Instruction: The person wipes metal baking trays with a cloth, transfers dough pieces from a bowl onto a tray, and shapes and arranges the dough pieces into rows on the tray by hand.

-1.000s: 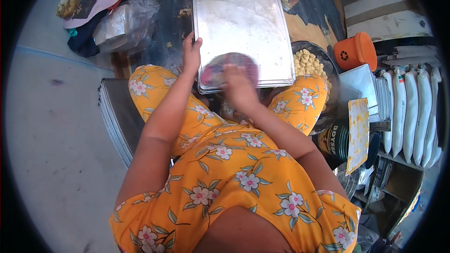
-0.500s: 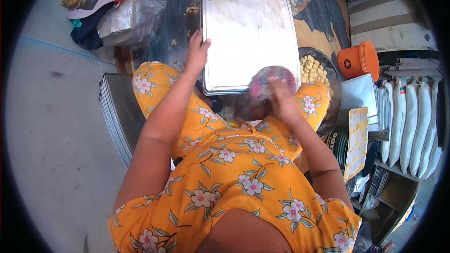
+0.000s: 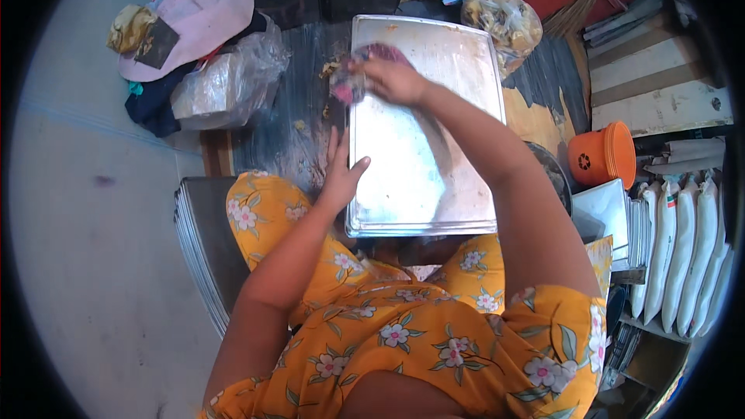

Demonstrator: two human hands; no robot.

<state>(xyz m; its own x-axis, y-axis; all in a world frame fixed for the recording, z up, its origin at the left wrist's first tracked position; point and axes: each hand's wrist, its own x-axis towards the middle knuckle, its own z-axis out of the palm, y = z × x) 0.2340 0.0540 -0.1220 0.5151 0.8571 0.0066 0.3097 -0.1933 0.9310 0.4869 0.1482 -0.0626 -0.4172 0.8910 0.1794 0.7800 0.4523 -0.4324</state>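
A rectangular metal baking tray (image 3: 411,202) lies in front of me, with a second rim showing under its near edge. My left hand (image 3: 341,178) holds its left edge, thumb on the top surface and fingers stretched along the side. At the far left part of the tray, my right hand (image 3: 396,81) presses on a bunched pink-and-grey cloth (image 3: 349,85). Motion blurs the cloth, which overhangs the tray's left edge. My right forearm crosses above the tray and hides part of its right side.
Several trays (image 3: 203,248) stand on edge at my left. A bag-wrapped bundle (image 3: 225,93) and pink hat (image 3: 202,31) lie far left. To the right are an orange bucket (image 3: 601,155), a dark basin (image 3: 555,174), and long white packages (image 3: 679,256). A filled plastic bag (image 3: 504,27) sits at the back.
My right hand and the cloth have swept from the tray's near right corner to its far left side. The head view has shifted, so the tray appears lower. My left hand stays at the left edge.
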